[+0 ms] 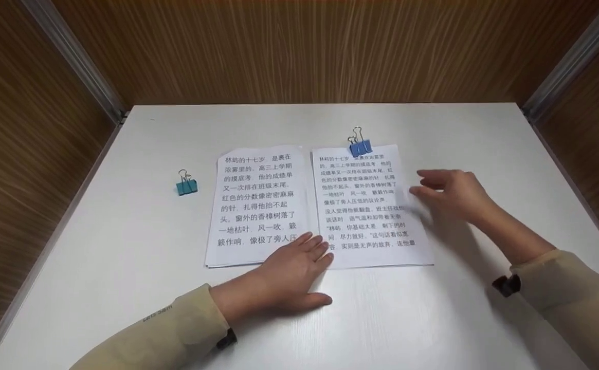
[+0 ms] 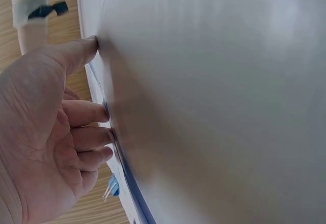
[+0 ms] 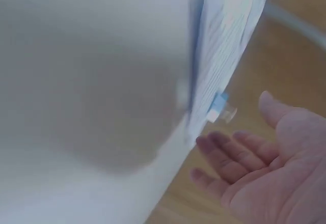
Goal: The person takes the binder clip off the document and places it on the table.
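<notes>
Two stacks of printed sheets lie side by side on the white table. My left hand [image 1: 290, 272] rests at the lower edge of the left stack [image 1: 258, 205], its fingertips reaching the lower left corner of the right stack [image 1: 363, 216]. In the left wrist view the fingers of that hand [image 2: 51, 117] extend to the paper edge, thumb apart. A blue binder clip [image 1: 360, 148] grips the top of the right stack. Just beyond that stack's right edge, my right hand [image 1: 453, 192] hovers with loosely bent fingers, holding nothing; the right wrist view shows its palm [image 3: 275, 183].
A teal binder clip [image 1: 186, 187] stands on the table left of the left stack. Wood-grain panels [image 1: 325, 51] enclose the table [image 1: 98, 246] at the back and both sides, with metal strips at the corners.
</notes>
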### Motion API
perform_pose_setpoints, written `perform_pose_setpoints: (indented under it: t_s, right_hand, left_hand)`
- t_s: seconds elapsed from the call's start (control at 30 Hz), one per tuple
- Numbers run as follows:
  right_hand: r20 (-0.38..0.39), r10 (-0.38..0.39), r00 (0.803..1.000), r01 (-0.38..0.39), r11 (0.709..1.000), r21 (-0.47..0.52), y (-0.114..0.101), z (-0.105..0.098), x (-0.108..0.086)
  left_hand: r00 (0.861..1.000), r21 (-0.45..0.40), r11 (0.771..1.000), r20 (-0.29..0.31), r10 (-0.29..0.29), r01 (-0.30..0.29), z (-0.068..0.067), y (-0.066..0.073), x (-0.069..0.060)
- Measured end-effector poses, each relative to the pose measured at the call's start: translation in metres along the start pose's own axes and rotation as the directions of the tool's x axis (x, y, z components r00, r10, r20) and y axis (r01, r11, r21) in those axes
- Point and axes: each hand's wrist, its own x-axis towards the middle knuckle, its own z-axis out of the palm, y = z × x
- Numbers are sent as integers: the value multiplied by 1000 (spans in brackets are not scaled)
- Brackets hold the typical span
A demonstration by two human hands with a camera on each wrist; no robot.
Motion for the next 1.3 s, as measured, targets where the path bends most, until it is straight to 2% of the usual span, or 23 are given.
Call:
perform_pose_setpoints:
  t_s: [0.1,0.23,0.53,0.8,1.1,1.3]
  right_hand:
    - [-14,25,1000,-24,999,46,15,-7,21]
    - [11,78,997,-79,991,111,27,-11,42]
    - [91,93,992,-109,976,191,31,-7,73]
    - [167,99,981,-134,969,208,30,1,86]
    - [188,69,980,-110,970,217,31,10,92]
    - [205,63,977,-113,964,243,30,9,91]
  left_hand:
    - [1000,2,1000,-4,4,-4,0,0,1]
    - [1000,22,1000,-11,16,-16,0,1,2]
    - [1000,23,1000,-8,18,-18,0,2,2]
    - [1000,13,1000,-25,16,-16,1,0,1]
    - [1000,15,1000,-25,7,-6,1,0,0]
    - [1000,6,1000,-27,8,-8,1,-1,0]
